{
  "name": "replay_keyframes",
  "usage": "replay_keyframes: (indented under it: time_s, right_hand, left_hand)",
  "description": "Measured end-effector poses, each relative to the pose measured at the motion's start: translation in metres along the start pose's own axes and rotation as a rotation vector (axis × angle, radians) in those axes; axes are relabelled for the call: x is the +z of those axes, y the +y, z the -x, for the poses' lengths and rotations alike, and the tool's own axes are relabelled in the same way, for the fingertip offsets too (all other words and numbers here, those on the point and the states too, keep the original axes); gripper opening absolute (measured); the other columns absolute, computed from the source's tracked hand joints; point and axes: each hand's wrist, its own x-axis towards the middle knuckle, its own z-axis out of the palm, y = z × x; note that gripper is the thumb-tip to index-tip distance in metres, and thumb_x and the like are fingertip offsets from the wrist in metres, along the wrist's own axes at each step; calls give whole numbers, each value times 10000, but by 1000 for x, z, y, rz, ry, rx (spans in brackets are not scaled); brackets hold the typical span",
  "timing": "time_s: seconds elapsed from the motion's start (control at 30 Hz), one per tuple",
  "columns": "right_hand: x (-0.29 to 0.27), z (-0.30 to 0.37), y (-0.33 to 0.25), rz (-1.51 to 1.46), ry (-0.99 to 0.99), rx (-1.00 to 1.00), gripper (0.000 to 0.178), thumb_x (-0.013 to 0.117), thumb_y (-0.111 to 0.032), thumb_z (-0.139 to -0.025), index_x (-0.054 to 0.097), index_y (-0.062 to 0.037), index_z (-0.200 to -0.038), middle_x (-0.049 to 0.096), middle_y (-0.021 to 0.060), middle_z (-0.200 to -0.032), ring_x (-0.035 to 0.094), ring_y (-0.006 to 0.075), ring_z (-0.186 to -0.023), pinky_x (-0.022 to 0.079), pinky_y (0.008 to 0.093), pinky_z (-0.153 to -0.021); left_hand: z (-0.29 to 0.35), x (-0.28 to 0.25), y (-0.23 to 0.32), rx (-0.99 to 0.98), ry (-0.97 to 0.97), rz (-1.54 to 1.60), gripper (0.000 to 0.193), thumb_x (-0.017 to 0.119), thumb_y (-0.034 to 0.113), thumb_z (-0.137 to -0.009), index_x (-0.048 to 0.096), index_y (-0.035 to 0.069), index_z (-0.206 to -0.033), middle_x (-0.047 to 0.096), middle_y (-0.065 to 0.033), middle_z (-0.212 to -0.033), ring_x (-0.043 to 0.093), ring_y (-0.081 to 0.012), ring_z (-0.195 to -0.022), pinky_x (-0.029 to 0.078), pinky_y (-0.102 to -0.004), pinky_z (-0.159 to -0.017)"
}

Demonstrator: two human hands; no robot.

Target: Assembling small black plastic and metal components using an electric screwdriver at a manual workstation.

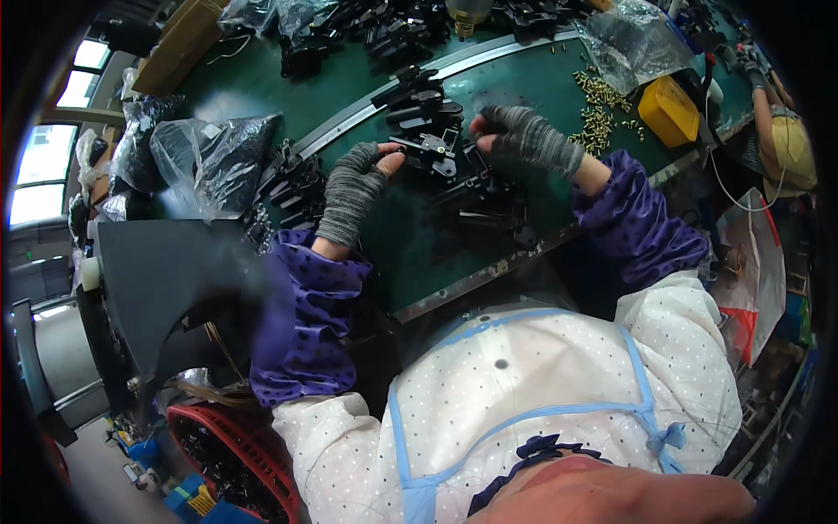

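Both my hands wear grey fingerless knit gloves and purple sleeve covers. My left hand [360, 177] pinches the left end of a black plastic part [428, 148] lying on the green work surface [410, 253]. My right hand [522, 133] grips the same part from the right, fingers curled over its far edge. More black plastic parts [489, 205] lie in a loose heap just below and between my hands.
Small brass screws [598, 109] are scattered right of my right hand, beside a yellow box [668, 111]. Clear bags of black parts [214, 157] sit at left. A metal rail [367, 109] runs across the bench. Another person [781, 144] sits at far right. A red crate [231, 450] stands lower left.
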Motion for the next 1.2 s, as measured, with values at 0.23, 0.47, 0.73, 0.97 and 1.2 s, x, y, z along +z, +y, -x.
replay_keyframes:
  time_s: [0.23,0.47,0.73,0.97,1.2]
  right_hand:
    - [-21,26,-10,-236,-118,249,229,604,-211,-797,577,-26,-931,528,-15,-734,499,47,-654,432,187,-551]
    - [-7,27,-11,-395,-141,243,214,616,-174,-809,584,-7,-940,575,20,-748,543,71,-648,479,215,-551]
    - [-2,24,-12,-394,-148,232,194,611,-171,-807,604,-7,-910,587,21,-728,529,69,-597,450,205,-523]
    - [4,19,-18,-287,-198,259,179,610,-166,-798,619,-14,-894,569,-17,-687,468,28,-594,395,180,-540]
    - [11,19,-12,-130,-174,146,163,591,-156,-812,594,-8,-879,575,5,-729,508,79,-667,430,231,-608]
  left_hand:
    - [20,42,19,677,224,-329,166,677,98,-733,617,29,-872,602,-69,-750,588,-180,-669,456,-266,-588]
    - [19,79,22,726,311,-438,229,731,229,-660,586,77,-751,588,-74,-680,584,-267,-607,460,-349,-538]
    - [15,86,0,852,351,-619,204,699,172,-672,598,109,-837,602,-51,-801,586,-252,-718,466,-350,-592]
    - [20,86,-3,922,385,-661,264,684,96,-654,616,109,-908,620,-64,-886,593,-251,-751,482,-345,-622]
    - [26,85,2,896,377,-635,262,693,143,-657,621,99,-906,617,-64,-899,587,-252,-761,482,-349,-624]
